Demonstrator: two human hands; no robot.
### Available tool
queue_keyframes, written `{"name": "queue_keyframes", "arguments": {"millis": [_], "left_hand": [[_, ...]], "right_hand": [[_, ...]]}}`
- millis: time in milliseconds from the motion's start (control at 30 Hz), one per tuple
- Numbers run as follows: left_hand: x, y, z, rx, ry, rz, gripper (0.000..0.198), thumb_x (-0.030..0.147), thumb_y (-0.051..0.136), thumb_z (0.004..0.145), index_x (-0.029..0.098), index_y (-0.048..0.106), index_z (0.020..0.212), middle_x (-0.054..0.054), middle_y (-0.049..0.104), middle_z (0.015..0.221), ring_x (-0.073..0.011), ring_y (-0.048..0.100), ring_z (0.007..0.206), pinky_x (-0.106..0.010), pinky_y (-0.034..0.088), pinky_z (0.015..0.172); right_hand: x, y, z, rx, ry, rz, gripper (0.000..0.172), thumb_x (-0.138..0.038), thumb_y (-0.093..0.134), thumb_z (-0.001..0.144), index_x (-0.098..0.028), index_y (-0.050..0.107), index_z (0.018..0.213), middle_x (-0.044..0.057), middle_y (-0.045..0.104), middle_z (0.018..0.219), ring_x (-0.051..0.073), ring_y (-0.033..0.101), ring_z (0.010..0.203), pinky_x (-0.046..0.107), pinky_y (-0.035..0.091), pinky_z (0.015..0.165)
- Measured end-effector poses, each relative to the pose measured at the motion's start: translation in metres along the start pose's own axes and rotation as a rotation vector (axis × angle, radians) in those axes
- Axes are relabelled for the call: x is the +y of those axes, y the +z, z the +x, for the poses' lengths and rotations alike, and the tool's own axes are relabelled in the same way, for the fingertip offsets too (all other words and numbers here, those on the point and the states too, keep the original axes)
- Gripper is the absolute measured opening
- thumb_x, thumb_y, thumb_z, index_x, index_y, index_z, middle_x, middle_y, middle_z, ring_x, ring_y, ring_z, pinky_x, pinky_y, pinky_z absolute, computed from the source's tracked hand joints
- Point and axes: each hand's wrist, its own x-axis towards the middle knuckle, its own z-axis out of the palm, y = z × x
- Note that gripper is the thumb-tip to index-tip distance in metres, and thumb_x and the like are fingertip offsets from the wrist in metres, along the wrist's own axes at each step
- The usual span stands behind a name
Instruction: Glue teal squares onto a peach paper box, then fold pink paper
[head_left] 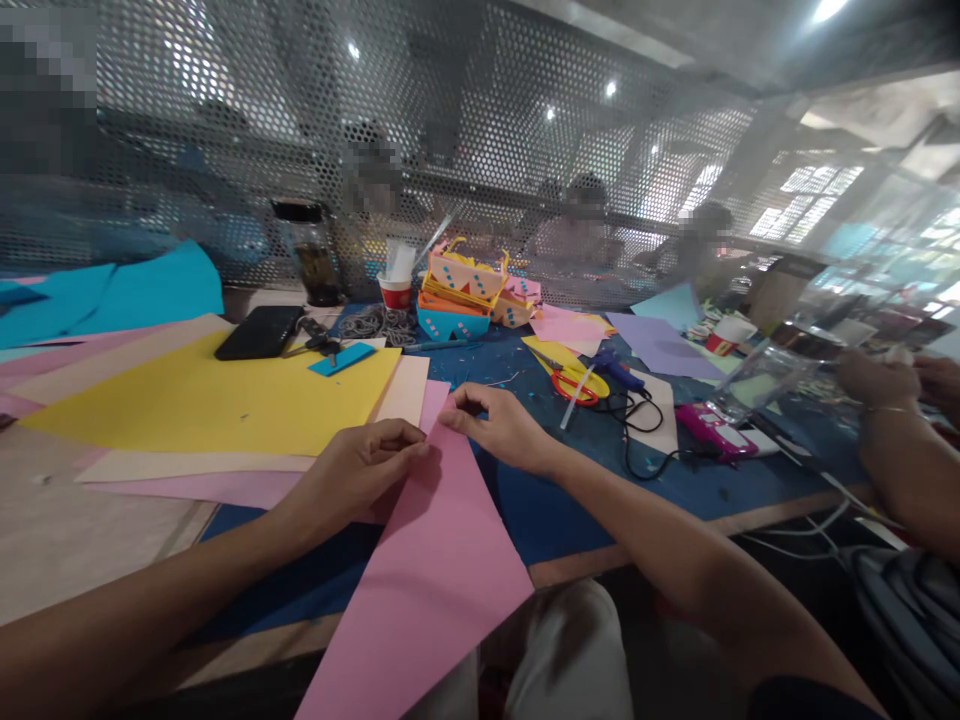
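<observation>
A long sheet of pink paper (pixel 442 570) slants from the blue tabletop down over its front edge towards my lap. My right hand (pixel 499 425) pinches the sheet near its far narrow end, thumb against fingertips. Just left of it, my left hand (pixel 367 465) is closed in a pinch at the sheet's left edge, its fingertips on the paper. A yellow sheet (pixel 225 400) lies on other pink and cream sheets beside my left hand. On it rests a small blue strip (pixel 342 359).
Beyond my hands stand decorated paper baskets (pixel 457 290), a paper cup (pixel 396 290) and a bottle (pixel 313 255). A phone (pixel 259 332) lies left. Scissors (pixel 574 385), a glue gun (pixel 619 370) and its cord lie right. Another person's hand (pixel 881 380) is at far right.
</observation>
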Motion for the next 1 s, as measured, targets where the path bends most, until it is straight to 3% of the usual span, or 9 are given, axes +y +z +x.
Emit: {"name": "queue_keyframes", "arguments": {"millis": [233, 400, 600, 800, 900, 1000], "left_hand": [[-0.007, -0.001, 0.001, -0.017, 0.001, 0.006, 0.030, 0.054, 0.071, 0.081, 0.024, 0.073, 0.083, -0.001, 0.074, 0.077, -0.0210, 0.067, 0.073, -0.028, 0.049, 0.064], [0.000, -0.002, 0.001, -0.017, 0.011, 0.071, 0.033, 0.056, 0.067, 0.082, 0.023, 0.074, 0.082, -0.001, 0.073, 0.075, -0.0208, 0.065, 0.071, -0.028, 0.048, 0.064], [0.009, -0.015, 0.002, 0.176, 0.043, 0.172, 0.036, 0.056, 0.067, 0.083, 0.022, 0.075, 0.086, -0.002, 0.077, 0.085, -0.0235, 0.067, 0.082, -0.030, 0.049, 0.074], [0.013, -0.036, 0.010, 0.409, 0.061, 0.145, 0.031, 0.049, 0.069, 0.084, 0.020, 0.076, 0.092, -0.001, 0.077, 0.092, -0.0206, 0.065, 0.088, -0.029, 0.047, 0.081], [0.013, -0.043, 0.017, 0.495, 0.031, 0.084, 0.031, 0.046, 0.072, 0.081, 0.018, 0.076, 0.092, -0.002, 0.076, 0.090, -0.0201, 0.063, 0.088, -0.027, 0.046, 0.077], [0.010, -0.047, 0.022, 0.520, 0.036, 0.021, 0.028, 0.043, 0.074, 0.080, 0.017, 0.075, 0.090, 0.000, 0.073, 0.087, -0.0177, 0.059, 0.086, -0.026, 0.045, 0.078]], "right_hand": [[-0.001, -0.001, -0.001, -0.016, -0.007, -0.004, 0.041, -0.058, 0.061, 0.095, -0.018, 0.060, 0.085, -0.001, 0.061, 0.079, 0.014, 0.053, 0.076, 0.027, 0.041, 0.074], [0.000, -0.001, 0.000, -0.015, -0.008, -0.016, 0.043, -0.059, 0.061, 0.095, -0.018, 0.060, 0.084, -0.001, 0.059, 0.078, 0.014, 0.051, 0.075, 0.027, 0.040, 0.072], [-0.003, -0.006, -0.001, -0.097, 0.061, -0.065, 0.047, -0.064, 0.059, 0.094, -0.017, 0.065, 0.089, -0.001, 0.062, 0.081, 0.013, 0.051, 0.074, 0.026, 0.038, 0.068], [-0.007, -0.014, -0.003, -0.249, 0.123, -0.057, 0.056, -0.068, 0.054, 0.095, -0.019, 0.048, 0.067, -0.005, 0.038, 0.065, 0.010, 0.037, 0.062, 0.026, 0.025, 0.056], [-0.003, -0.017, -0.003, -0.319, 0.143, -0.012, 0.053, -0.068, 0.060, 0.090, -0.019, 0.054, 0.072, -0.004, 0.043, 0.070, 0.011, 0.040, 0.065, 0.025, 0.027, 0.057], [0.003, -0.021, -0.001, -0.248, 0.140, -0.062, 0.049, -0.065, 0.064, 0.088, -0.017, 0.060, 0.075, -0.003, 0.048, 0.071, 0.012, 0.043, 0.068, 0.025, 0.029, 0.060]]}}
